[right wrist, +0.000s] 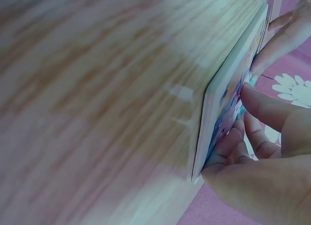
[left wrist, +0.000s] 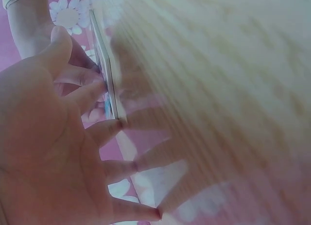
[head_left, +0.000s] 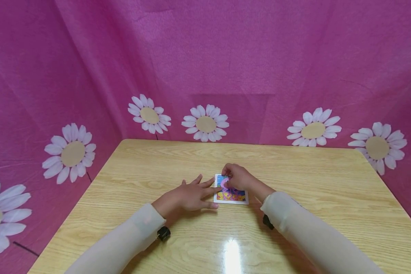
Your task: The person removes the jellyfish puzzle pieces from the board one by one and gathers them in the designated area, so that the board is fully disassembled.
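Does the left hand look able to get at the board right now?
Yes, it seems so: the left hand is at the left edge of the board, nothing visible between them. The right hand covers some of the upper part only.

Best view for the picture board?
Head: it shows the picture board from above, printed side and lower border visible, though the right hand covers part. Right wrist: a steep slant, edge plus some print. Left wrist: mainly the thin edge.
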`<state>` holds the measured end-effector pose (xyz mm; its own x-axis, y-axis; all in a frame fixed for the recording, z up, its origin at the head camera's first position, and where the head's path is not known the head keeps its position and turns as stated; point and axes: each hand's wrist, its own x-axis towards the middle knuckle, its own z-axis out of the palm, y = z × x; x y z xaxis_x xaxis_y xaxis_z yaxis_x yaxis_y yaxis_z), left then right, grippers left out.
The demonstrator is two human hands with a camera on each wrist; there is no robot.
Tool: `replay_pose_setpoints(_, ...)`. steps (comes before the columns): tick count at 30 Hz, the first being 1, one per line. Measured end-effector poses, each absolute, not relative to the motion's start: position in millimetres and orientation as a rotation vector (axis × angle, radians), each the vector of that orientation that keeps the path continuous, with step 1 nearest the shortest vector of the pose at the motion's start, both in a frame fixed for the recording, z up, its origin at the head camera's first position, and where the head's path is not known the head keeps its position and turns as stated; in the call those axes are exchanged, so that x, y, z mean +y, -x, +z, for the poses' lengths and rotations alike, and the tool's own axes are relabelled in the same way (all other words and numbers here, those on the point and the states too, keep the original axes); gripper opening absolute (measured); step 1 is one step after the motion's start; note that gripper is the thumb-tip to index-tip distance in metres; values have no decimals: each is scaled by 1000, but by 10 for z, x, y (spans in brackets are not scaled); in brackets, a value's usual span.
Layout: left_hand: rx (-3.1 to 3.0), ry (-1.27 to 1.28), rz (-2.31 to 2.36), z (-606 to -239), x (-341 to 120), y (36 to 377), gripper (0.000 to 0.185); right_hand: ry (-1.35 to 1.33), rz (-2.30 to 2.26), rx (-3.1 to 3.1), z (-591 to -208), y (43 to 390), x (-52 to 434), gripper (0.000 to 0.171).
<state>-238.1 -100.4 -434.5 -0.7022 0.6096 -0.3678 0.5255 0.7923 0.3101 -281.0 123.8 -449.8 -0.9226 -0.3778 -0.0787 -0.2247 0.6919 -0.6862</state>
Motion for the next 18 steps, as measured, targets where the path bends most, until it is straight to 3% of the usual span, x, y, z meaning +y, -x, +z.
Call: replay_pose_setpoints(18, 2532, -860, 245, -4384, -1016, 2389, 73, 460, -1104, 2654, -4485, 2804, 1270, 29)
